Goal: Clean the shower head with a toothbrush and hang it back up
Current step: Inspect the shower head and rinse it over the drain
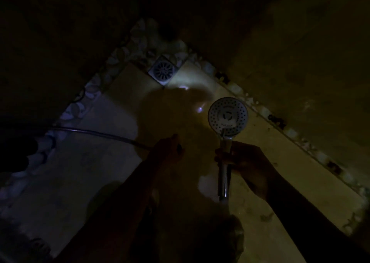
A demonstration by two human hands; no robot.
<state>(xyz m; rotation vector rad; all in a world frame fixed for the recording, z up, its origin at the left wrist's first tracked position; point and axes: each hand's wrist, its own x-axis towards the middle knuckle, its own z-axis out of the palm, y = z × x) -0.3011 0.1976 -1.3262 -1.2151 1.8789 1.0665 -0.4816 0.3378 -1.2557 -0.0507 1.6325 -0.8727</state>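
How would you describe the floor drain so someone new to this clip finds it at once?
Start at the far corner of the tiled floor, where the two dark walls meet above a pebble-patterned border. The floor drain sits just inside that corner, beyond the shower head held in the right hand. It is the only square metal plate, set diamond-wise, with a round slotted grate.

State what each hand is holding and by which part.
The right hand grips the shower head by its handle, just below the spray face. The left hand is too dark to tell whether it holds anything.
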